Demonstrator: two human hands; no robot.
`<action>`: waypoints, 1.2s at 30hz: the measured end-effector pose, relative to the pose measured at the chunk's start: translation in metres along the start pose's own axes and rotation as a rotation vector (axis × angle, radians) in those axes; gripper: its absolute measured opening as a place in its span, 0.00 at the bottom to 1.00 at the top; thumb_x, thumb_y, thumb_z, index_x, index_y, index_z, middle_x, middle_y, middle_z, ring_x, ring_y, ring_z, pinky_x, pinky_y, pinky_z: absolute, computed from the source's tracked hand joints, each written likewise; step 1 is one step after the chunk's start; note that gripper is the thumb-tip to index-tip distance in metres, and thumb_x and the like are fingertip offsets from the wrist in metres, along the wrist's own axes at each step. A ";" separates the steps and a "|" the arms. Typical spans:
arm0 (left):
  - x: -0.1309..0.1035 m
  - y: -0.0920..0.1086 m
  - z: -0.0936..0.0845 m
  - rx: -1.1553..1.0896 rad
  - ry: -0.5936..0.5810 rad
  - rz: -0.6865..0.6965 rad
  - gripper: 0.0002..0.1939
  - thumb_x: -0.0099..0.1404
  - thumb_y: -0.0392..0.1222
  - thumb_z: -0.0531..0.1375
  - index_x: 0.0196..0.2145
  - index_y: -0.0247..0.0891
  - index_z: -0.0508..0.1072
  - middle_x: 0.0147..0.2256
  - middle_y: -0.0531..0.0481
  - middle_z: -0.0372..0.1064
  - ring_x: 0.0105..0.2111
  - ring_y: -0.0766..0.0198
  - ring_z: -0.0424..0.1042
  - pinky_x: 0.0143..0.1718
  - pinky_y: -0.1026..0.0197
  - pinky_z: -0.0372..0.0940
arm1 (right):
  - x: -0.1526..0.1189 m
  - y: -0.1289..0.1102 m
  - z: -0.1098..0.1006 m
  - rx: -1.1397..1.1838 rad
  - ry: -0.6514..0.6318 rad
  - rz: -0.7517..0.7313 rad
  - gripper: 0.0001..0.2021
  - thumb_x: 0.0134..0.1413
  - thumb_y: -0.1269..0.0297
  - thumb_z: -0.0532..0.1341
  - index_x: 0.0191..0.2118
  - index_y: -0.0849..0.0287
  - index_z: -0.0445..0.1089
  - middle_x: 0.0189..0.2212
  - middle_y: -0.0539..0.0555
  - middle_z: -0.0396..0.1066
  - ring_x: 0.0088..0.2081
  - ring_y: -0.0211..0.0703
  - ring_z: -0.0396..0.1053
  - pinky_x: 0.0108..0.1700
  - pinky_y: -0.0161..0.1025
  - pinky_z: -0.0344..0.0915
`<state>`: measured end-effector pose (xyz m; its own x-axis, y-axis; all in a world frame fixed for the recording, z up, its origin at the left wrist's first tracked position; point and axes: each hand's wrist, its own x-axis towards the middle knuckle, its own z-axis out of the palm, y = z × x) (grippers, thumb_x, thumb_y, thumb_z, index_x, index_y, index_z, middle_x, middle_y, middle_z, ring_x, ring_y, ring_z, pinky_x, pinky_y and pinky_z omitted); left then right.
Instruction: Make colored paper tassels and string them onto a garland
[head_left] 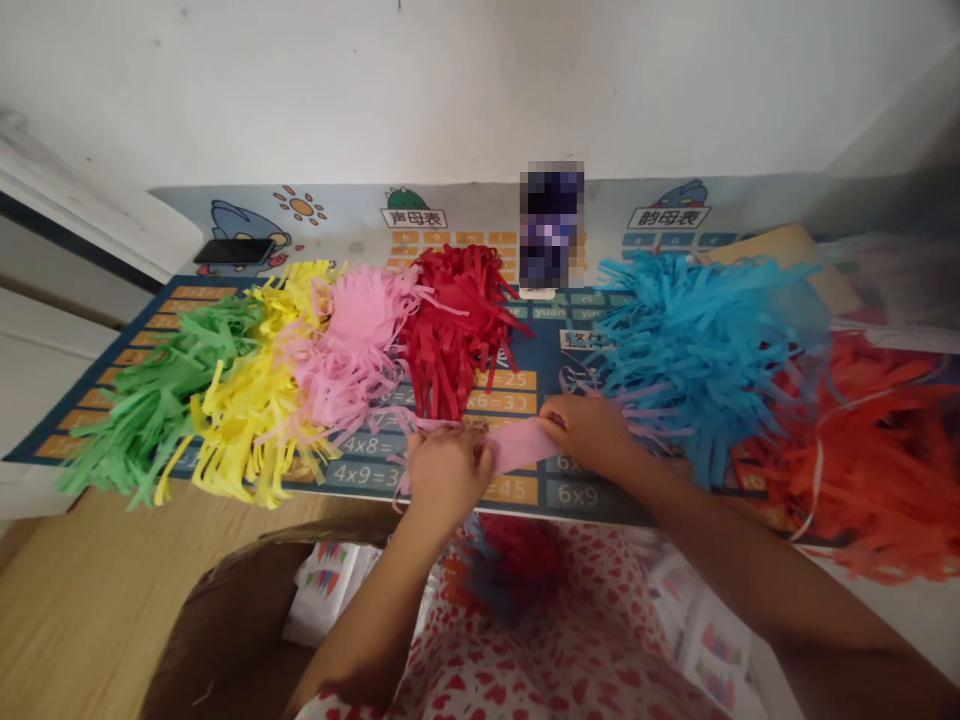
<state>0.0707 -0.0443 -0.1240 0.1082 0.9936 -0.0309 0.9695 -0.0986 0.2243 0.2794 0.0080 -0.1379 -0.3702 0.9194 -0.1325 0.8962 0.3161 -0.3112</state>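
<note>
A pale pink paper piece (519, 447) with fringed ends stretches between my two hands, low over the printed table mat. My left hand (448, 465) is closed on its left end, with fringe strips showing beyond the fingers. At its right end my right hand (581, 430) pinches the paper, and more fringe spreads out to the right, under the blue fringed bundle (690, 340). Just behind my left hand lies a red fringed bundle (454, 320), with a pink fringed bundle (356, 335) beside it.
Yellow (259, 420) and green fringed bundles (169, 390) lie at the left, orange-red fringe (877, 470) at the right. A dark phone (234, 251) rests at the back left; a propped screen (552, 228) stands mid-back. A cardboard box (217, 610) with packets sits below the table edge.
</note>
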 end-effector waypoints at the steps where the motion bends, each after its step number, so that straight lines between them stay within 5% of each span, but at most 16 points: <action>1: 0.000 0.000 0.000 -0.002 -0.005 -0.003 0.12 0.67 0.45 0.57 0.34 0.41 0.79 0.34 0.45 0.79 0.40 0.52 0.75 0.41 0.52 0.56 | 0.000 0.000 0.000 0.001 0.000 0.001 0.09 0.63 0.60 0.58 0.36 0.56 0.74 0.34 0.51 0.78 0.36 0.41 0.72 0.40 0.37 0.54; 8: -0.001 -0.002 -0.002 0.051 0.046 0.035 0.10 0.67 0.44 0.58 0.41 0.39 0.76 0.38 0.43 0.77 0.42 0.49 0.72 0.43 0.49 0.56 | 0.000 0.002 0.004 -0.053 0.079 -0.050 0.08 0.62 0.60 0.60 0.36 0.57 0.73 0.33 0.52 0.77 0.36 0.44 0.70 0.39 0.41 0.51; 11: 0.003 -0.003 -0.008 0.126 0.018 0.353 0.11 0.69 0.40 0.56 0.48 0.39 0.73 0.47 0.40 0.73 0.48 0.49 0.68 0.47 0.49 0.56 | -0.004 0.000 0.006 -0.130 0.271 -0.156 0.09 0.60 0.59 0.61 0.38 0.59 0.73 0.39 0.57 0.75 0.41 0.49 0.67 0.43 0.44 0.50; 13: 0.007 -0.003 -0.013 0.162 -0.105 0.605 0.11 0.71 0.38 0.54 0.48 0.39 0.72 0.46 0.42 0.73 0.48 0.52 0.67 0.48 0.50 0.56 | -0.010 -0.004 0.006 -0.181 0.376 -0.231 0.08 0.64 0.62 0.58 0.38 0.58 0.72 0.42 0.58 0.75 0.44 0.49 0.65 0.48 0.47 0.49; 15: 0.009 -0.002 -0.017 0.205 -0.183 0.713 0.09 0.71 0.36 0.53 0.44 0.37 0.73 0.42 0.43 0.74 0.46 0.53 0.68 0.48 0.51 0.56 | -0.018 -0.008 0.006 -0.221 0.389 -0.341 0.10 0.66 0.67 0.54 0.37 0.57 0.72 0.41 0.55 0.75 0.43 0.48 0.63 0.50 0.48 0.47; 20: 0.003 0.000 -0.019 0.271 -0.136 0.670 0.09 0.71 0.34 0.54 0.41 0.37 0.74 0.40 0.44 0.75 0.44 0.52 0.71 0.48 0.47 0.55 | -0.039 -0.008 0.007 -0.232 0.219 -0.610 0.11 0.65 0.69 0.54 0.33 0.60 0.72 0.31 0.54 0.72 0.36 0.43 0.63 0.44 0.46 0.48; 29: -0.011 0.003 -0.014 0.256 -0.060 0.620 0.08 0.67 0.32 0.56 0.39 0.38 0.75 0.38 0.44 0.75 0.44 0.51 0.73 0.57 0.41 0.51 | -0.036 -0.008 0.004 -0.338 0.182 -0.775 0.11 0.65 0.73 0.52 0.37 0.65 0.72 0.31 0.57 0.73 0.33 0.43 0.65 0.39 0.45 0.48; 36: -0.006 -0.009 -0.020 0.130 -0.081 0.611 0.10 0.64 0.37 0.59 0.43 0.40 0.76 0.44 0.46 0.75 0.48 0.55 0.72 0.57 0.46 0.54 | -0.029 -0.027 0.004 -0.406 0.094 -0.796 0.11 0.65 0.72 0.52 0.39 0.65 0.73 0.34 0.59 0.74 0.36 0.45 0.68 0.40 0.45 0.49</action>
<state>0.0569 -0.0481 -0.1066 0.6628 0.7487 -0.0093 0.7453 -0.6585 0.1050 0.2651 -0.0278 -0.1291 -0.9134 0.4021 0.0632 0.4063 0.9101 0.0814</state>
